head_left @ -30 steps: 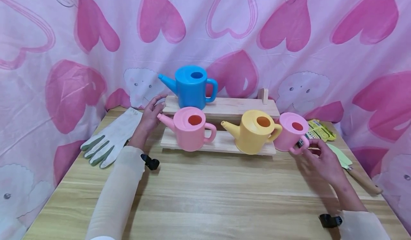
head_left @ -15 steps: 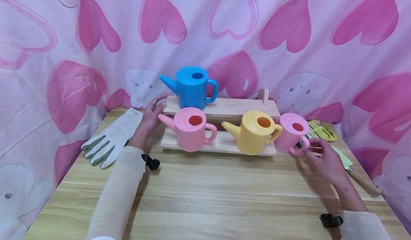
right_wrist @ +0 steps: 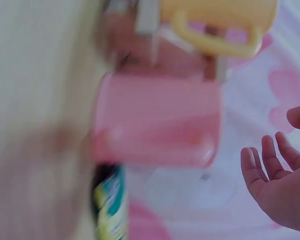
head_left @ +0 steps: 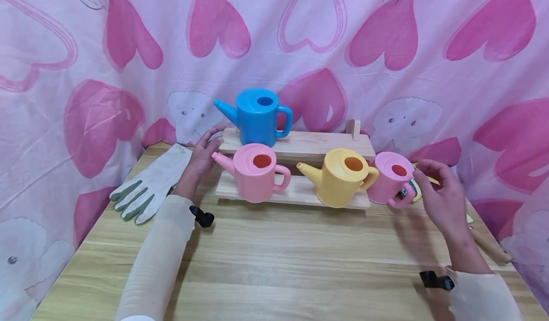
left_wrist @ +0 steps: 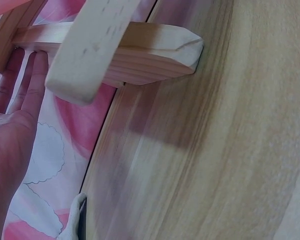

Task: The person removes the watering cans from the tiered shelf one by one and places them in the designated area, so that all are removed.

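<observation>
In the head view, my left hand (head_left: 200,160) touches the left end of a two-tier wooden stand (head_left: 323,142). The left wrist view shows its straight fingers (left_wrist: 34,82) against a wooden crosspiece. My right hand (head_left: 446,201), loosely spread and holding nothing, hovers beside a pink watering can (head_left: 379,185) at the stand's right end. The right wrist view, partly blurred, has that hand (right_wrist: 285,185) apart from the can. A blue watering can (head_left: 258,126) stands on the upper tier. Another pink watering can (head_left: 253,182) and a yellow watering can (head_left: 336,182) stand on the lower tier.
White gloves with green fingertips (head_left: 154,182) lie at the left of the wooden table (head_left: 291,259). Behind the right pink can is a yellow packet (right_wrist: 112,210). A wooden-handled tool (head_left: 491,247) lies at right, partly hidden by my hand. A pink heart-patterned curtain (head_left: 266,6) hangs behind.
My right hand has let go of the right pink watering can's handle and risen a little away from it. The left hand and the watering cans stay in place.
</observation>
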The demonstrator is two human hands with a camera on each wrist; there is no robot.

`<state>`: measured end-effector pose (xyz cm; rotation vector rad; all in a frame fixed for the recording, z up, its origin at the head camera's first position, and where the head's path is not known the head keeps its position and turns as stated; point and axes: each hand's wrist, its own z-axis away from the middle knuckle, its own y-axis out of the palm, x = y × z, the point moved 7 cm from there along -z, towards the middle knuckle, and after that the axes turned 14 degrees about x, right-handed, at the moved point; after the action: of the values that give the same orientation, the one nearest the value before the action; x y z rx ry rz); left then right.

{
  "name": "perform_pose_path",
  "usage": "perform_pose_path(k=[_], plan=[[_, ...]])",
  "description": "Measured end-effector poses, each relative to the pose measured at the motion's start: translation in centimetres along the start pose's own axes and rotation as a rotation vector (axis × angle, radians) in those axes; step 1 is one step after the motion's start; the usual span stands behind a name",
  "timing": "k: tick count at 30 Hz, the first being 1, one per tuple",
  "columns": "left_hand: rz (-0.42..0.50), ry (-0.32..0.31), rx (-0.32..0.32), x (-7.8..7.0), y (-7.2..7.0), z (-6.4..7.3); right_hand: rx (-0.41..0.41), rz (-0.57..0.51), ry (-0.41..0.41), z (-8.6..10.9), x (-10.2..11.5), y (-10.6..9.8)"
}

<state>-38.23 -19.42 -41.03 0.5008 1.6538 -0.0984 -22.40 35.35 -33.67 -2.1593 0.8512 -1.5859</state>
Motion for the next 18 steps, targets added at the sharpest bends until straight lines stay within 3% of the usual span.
perform_pose_path(k=[3, 11, 18], plan=[[-0.002, 0.006, -0.001, 0.0, 0.1, 0.0, 0.04, -0.01, -0.021, -0.4, 2.4, 1.0], [0.022, 0.023, 0.002, 0.1, 0.1, 0.0, 0.17, -0.153, -0.23, -1.6, 9.1, 4.3], [0.003, 0.006, -0.016, 0.1, -0.1, 0.0, 0.311, -0.215, -0.28, -3.4, 13.4, 8.0]])
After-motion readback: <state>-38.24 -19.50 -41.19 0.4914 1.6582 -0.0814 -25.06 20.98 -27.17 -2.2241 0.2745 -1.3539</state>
